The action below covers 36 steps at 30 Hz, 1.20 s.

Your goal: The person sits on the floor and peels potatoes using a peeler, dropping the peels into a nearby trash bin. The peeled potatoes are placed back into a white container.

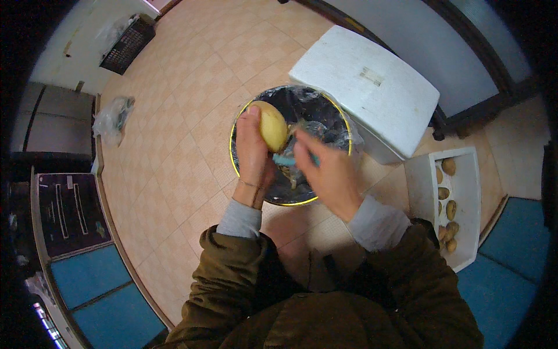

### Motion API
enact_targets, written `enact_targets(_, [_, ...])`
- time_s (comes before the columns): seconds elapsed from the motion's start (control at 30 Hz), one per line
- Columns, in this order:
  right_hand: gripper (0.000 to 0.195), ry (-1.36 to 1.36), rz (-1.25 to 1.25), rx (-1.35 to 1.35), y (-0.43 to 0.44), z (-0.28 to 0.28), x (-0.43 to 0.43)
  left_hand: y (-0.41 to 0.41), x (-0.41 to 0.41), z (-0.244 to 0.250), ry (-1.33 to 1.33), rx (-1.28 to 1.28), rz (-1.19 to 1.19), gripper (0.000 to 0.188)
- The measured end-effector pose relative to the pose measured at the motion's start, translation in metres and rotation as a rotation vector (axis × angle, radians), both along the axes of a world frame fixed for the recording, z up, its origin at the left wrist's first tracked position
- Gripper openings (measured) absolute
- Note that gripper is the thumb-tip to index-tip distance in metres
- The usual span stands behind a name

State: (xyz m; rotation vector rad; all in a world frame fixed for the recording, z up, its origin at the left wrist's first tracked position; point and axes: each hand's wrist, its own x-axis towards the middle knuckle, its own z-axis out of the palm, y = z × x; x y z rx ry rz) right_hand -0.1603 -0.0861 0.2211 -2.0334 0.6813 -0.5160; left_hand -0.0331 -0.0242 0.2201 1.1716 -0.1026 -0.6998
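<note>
My left hand (250,146) holds a pale yellow, peeled potato (271,126) above a round bin. My right hand (329,172), blurred by motion, grips a teal-handled tool (284,159) just right of the potato. It looks like a peeler, but its blade is too smeared to make out. Something thin and pale, perhaps a strip of peel, shows between the potato and my right fingers. Beneath both hands, the bin (232,162) has a yellow rim and a dark plastic liner. Peel scraps (293,179) lie inside it.
A closed white foam box (348,56) stands beside the bin, at upper right. An open foam box (477,209) on the right holds several unpeeled potatoes (451,210). On the tiled floor (183,131) at left are a plastic bag (114,120) and a black basket (128,46).
</note>
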Motion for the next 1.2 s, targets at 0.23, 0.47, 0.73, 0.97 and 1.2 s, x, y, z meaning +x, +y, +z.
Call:
enact_targets(0.23, [0.027,-0.047,-0.057,-0.047,-0.001,-0.005,-0.006,0.001,0.018,0.007,0.183,-0.157,0.028,0.042])
enact_targets(0.47, [0.027,-0.028,-0.085,-0.065,-0.009,-0.001,-0.006,0.006,0.019,-0.014,0.436,-0.123,-0.140,0.033])
enact_targets(0.73, [0.025,-0.174,-0.128,-0.155,-0.023,-0.009,0.001,-0.004,0.004,-0.021,0.044,0.093,-0.051,0.034])
enact_targets(0.97, [0.020,-0.241,-0.193,-0.076,-0.032,-0.006,0.010,0.000,-0.009,-0.011,-0.359,0.160,-0.188,0.033])
enact_targets(1.2, [0.022,-0.218,-0.212,0.058,-0.039,-0.011,0.016,0.007,-0.018,-0.007,-0.632,0.209,-0.309,0.034])
